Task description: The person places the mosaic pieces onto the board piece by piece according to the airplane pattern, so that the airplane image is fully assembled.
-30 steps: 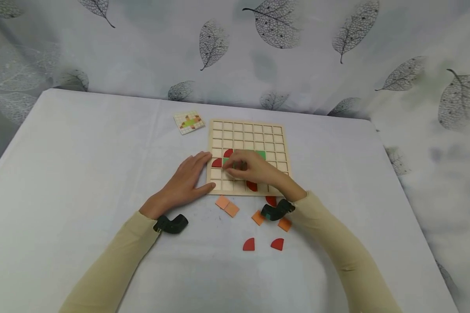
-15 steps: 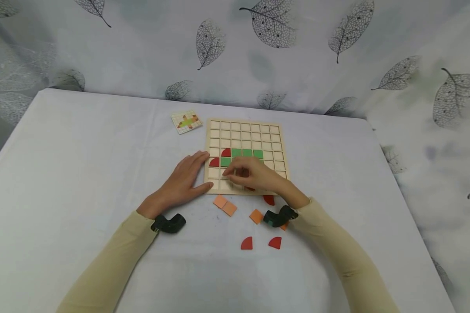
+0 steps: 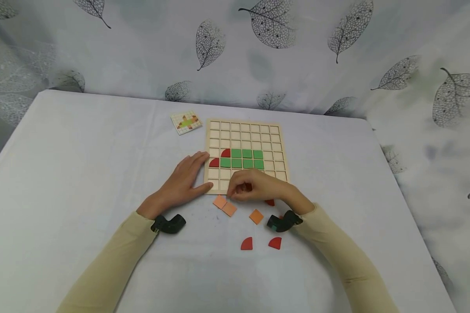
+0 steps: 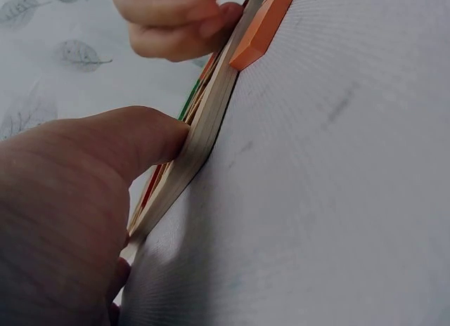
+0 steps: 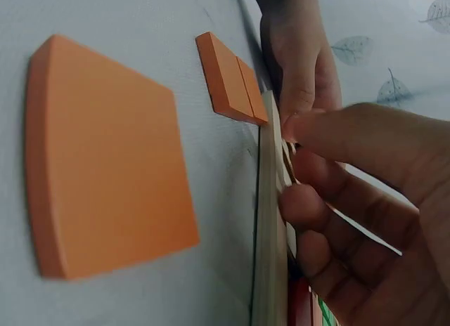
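My left hand [image 3: 178, 184] lies spread at the left side of the wooden grid board [image 3: 260, 137]; in the left wrist view its thumb [image 4: 158, 140] touches the board's edge. Over the board's near edge hovers my right hand [image 3: 260, 184], fingers loosely curled, with nothing visible between thumb [image 5: 351, 129] and fingers. Just in front of its fingertips, two orange square tiles [image 3: 229, 209] lie side by side on the table. Green square tiles [image 3: 236, 163] fill cells in two rows, with red quarter-circle tiles [image 3: 214, 162] at their left ends. The right hand covers some near cells.
A pattern card [image 3: 186, 122] lies beyond the board's far left corner. Another orange tile [image 3: 256, 216] and red quarter-circle pieces [image 3: 247, 243] lie on the white table [image 3: 102, 143], nearer the person. The right wrist camera [image 3: 283, 221] partly hides one more orange tile.
My right hand has moved from the board's middle towards its near edge, uncovering the green tiles. The left hand stays at the board's side.
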A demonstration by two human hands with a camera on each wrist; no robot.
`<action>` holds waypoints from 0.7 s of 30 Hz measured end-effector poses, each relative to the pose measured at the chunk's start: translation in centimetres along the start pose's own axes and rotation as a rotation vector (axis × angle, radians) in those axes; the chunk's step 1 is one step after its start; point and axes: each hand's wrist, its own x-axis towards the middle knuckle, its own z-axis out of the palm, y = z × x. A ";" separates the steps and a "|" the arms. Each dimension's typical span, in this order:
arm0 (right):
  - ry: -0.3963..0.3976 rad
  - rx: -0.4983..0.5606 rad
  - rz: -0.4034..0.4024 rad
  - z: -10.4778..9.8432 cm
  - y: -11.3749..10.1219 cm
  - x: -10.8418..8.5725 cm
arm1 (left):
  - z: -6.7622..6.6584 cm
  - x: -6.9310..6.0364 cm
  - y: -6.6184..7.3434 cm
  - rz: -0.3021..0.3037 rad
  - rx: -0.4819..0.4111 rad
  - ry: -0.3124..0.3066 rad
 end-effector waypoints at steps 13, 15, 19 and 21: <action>-0.131 -0.015 -0.001 0.5 -1.1 -0.4 | 0.1 0.0 0.0 0.001 0.002 0.004; -0.135 -0.039 -0.014 0.6 -1.1 -0.4 | 0.1 0.0 0.0 0.005 0.003 0.005; -0.142 -0.089 -0.040 0.7 -0.9 -0.4 | 0.1 0.0 0.0 0.009 0.004 0.006; -0.148 -0.116 -0.050 0.8 -0.8 -0.3 | 0.1 0.0 -0.1 0.010 0.005 0.007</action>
